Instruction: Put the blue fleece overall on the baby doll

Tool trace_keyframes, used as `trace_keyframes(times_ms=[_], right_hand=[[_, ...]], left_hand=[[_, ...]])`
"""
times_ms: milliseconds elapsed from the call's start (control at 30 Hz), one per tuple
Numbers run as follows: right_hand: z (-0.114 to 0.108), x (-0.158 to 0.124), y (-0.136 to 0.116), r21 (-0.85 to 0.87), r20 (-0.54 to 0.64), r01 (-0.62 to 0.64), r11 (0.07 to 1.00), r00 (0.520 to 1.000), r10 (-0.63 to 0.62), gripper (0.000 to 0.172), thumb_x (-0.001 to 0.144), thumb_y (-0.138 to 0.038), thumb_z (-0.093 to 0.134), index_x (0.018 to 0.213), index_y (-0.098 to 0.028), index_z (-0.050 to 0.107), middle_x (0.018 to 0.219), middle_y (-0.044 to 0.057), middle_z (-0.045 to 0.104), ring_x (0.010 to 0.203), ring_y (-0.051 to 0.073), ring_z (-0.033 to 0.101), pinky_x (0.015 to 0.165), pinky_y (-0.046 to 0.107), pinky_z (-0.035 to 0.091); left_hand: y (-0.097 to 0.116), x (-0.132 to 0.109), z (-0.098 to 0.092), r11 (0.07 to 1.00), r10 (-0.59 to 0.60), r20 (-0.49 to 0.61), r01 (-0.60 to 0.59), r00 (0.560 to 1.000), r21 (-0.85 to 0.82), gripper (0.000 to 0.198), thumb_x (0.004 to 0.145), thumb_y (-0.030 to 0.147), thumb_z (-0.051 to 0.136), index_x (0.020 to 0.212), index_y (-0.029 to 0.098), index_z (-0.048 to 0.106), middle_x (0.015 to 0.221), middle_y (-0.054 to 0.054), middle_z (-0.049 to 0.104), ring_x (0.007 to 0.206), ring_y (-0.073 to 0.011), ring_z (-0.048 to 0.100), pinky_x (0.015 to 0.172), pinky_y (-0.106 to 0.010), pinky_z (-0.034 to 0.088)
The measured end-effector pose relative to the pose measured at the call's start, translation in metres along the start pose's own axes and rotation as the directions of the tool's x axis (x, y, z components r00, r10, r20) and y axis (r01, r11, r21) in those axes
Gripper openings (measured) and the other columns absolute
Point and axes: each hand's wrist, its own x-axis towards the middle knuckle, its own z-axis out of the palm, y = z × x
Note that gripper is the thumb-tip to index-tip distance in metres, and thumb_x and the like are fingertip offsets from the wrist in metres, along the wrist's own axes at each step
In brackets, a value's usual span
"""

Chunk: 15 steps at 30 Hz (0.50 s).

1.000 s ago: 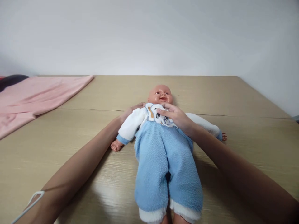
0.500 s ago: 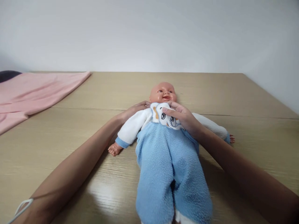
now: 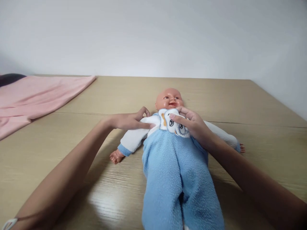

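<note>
Doll (image 3: 175, 150) lies face-up on counter (image 3: 72, 179), ctr of view, feet toward camera. Nearest: legs of its blue romper (image 3: 179, 191), running off bottom edge. Further up, left hand (image 3: 128, 121) has fingers pinched on white sleeve (image 3: 133, 139) at doll's shoulder. Right hand (image 3: 195, 126) grips bib (image 3: 166, 123) w/ cartoon eyes, thumb at neck, index finger on the front. Doll's bare hand rests on counter just below sleeve cuff. Far left, pink cloth (image 3: 35, 95) spread on counter, well apart from doll. White wall (image 3: 153, 38) behind.
</note>
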Motion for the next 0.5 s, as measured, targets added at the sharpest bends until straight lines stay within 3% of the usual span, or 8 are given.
trace_keyframes(times_ms=[100, 267, 367, 500], right_hand=[[-0.008, -0.003, -0.009, -0.123, -0.023, -0.018, 0.992, 1.0, 0.016, 0.034, 0.088, -0.052, 0.093, 0.107, -0.027, 0.083, 0.106, 0.006, 0.086, 0.09, 0.023, 0.076, 0.075, 0.033, 0.058], [-0.027, -0.007, -0.029, -0.439, -0.057, -0.053, 0.897, 0.998, 0.031, 0.039, 0.089, -0.062, 0.09, 0.102, -0.026, 0.083, 0.09, 0.003, 0.082, 0.078, 0.023, 0.071, 0.062, 0.032, 0.047], [-0.037, -0.006, -0.032, -0.606, 0.006, 0.026, 0.795, 1.0, -0.029, 0.043, 0.093, -0.07, 0.085, 0.103, -0.028, 0.086, 0.091, 0.004, 0.083, 0.08, 0.024, 0.071, 0.064, 0.034, 0.046], [-0.044, -0.002, -0.028, -0.654, 0.116, 0.105, 0.749, 0.993, -0.038, 0.046, 0.099, -0.073, 0.076, 0.106, -0.029, 0.086, 0.103, 0.004, 0.086, 0.089, 0.027, 0.075, 0.073, 0.036, 0.05]], left_hand=[[-0.002, -0.001, -0.003, 0.998, 0.005, 0.032, -0.007, 0.999, 0.059, 0.044, 0.085, 0.028, 0.096, 0.123, 0.025, 0.073, 0.099, -0.003, 0.082, 0.085, -0.0228, 0.076, 0.069, -0.024, 0.055], [-0.002, -0.001, -0.006, 0.991, 0.028, 0.035, -0.032, 0.999, 0.128, 0.052, 0.085, 0.029, 0.096, 0.135, 0.028, 0.078, 0.132, -0.006, 0.082, 0.123, -0.0277, 0.076, 0.09, -0.022, 0.06], [-0.003, 0.0, -0.005, 0.995, 0.069, 0.06, -0.073, 0.996, 0.068, 0.052, 0.084, 0.028, 0.095, 0.135, 0.029, 0.081, 0.138, -0.006, 0.081, 0.135, -0.0312, 0.073, 0.102, -0.027, 0.062], [-0.005, 0.002, -0.004, 0.996, 0.063, 0.053, -0.066, 0.997, 0.057, 0.054, 0.082, 0.03, 0.095, 0.135, 0.03, 0.083, 0.14, -0.006, 0.082, 0.138, -0.0333, 0.072, 0.106, -0.031, 0.063]])
